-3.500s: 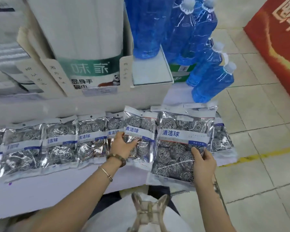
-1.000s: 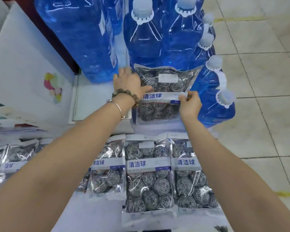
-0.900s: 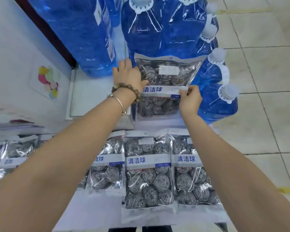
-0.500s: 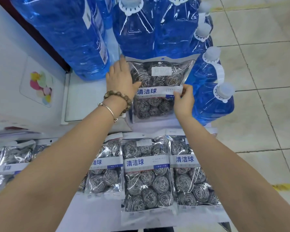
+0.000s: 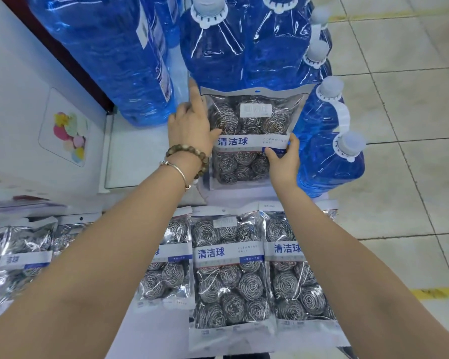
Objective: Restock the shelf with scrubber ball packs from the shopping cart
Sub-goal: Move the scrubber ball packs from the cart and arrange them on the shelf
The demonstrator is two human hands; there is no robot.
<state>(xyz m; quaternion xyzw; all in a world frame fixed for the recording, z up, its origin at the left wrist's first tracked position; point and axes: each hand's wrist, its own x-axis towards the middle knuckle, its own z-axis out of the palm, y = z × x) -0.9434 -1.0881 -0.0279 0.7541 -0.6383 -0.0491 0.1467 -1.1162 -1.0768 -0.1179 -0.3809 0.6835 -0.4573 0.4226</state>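
Note:
A clear pack of steel scrubber balls [image 5: 249, 125] with a white and blue label stands upright on the upper shelf, leaning against the blue bottles. My left hand [image 5: 192, 125] lies along its left edge, index finger stretched up and thumb on the pack's front. My right hand [image 5: 283, 161] pinches the pack's right edge at the label. Below, on the lower shelf [image 5: 161, 330], several more scrubber packs [image 5: 228, 273] lie in an overlapping row. The shopping cart is out of view.
Large bottles of blue liquid [image 5: 213, 50] crowd the upper shelf behind and to the right of the pack, more of them [image 5: 332, 141] at the shelf's right end. A white box [image 5: 31, 120] stands at the left. Tiled floor [image 5: 405, 125] lies to the right.
Both hands carried one pack from the lower row up to the upper shelf. Over the last second the pack stayed propped against the bottles, while my left fingers stretched up its left edge.

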